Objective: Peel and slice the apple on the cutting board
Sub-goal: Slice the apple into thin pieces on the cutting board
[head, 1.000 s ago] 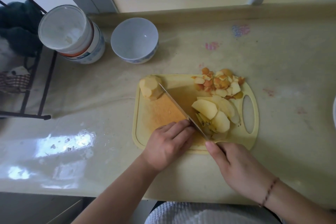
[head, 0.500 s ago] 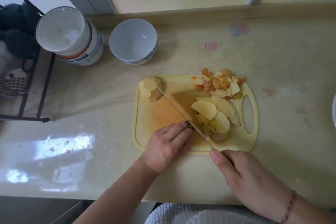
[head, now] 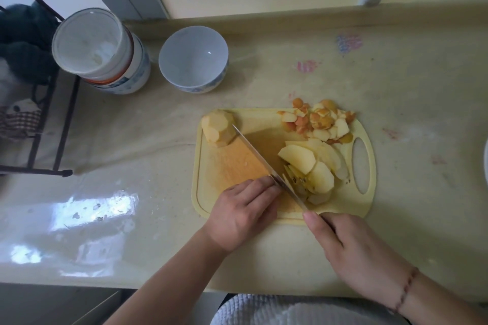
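Peel pile (head: 320, 120) & slices (head: 311, 166) done on board (head: 211, 192); peeled chunk (head: 218, 127) left; R hand (head: 353, 250) fingers grip knife (head: 264, 159), L hand (head: 245, 212) fingers curled by blade, can't tell what they hold.

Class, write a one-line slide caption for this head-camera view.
Right hand draws knife through apple slices on the cutting board.
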Demonstrator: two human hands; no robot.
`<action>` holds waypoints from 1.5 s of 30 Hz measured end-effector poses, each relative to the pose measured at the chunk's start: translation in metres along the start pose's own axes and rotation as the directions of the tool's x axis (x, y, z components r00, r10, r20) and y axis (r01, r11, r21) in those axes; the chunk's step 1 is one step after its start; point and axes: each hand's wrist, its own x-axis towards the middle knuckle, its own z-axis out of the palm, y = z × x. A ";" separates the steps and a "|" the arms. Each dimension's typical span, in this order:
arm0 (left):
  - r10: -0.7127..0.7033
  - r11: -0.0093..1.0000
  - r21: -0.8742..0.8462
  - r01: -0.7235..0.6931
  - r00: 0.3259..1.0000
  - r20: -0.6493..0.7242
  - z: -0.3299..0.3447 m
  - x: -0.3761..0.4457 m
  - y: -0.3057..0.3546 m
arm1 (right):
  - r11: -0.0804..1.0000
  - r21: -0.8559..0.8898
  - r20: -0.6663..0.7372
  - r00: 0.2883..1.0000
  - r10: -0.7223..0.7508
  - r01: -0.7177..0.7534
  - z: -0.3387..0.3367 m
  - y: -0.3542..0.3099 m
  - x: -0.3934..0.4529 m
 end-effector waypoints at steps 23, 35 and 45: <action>-0.005 1.000 -0.012 0.005 1.000 -0.028 0.002 -0.001 0.000 | 1.000 0.023 0.048 0.999 0.013 -0.014 -0.004 -0.007 -0.012; -0.013 0.999 -0.029 0.013 1.000 -0.019 0.003 -0.005 -0.003 | 1.000 0.010 0.019 1.000 0.012 -0.012 0.008 -0.001 0.004; -0.008 1.000 -0.027 0.006 0.999 -0.042 0.003 -0.002 -0.001 | 0.999 0.037 0.070 0.997 0.035 -0.038 -0.004 -0.012 -0.012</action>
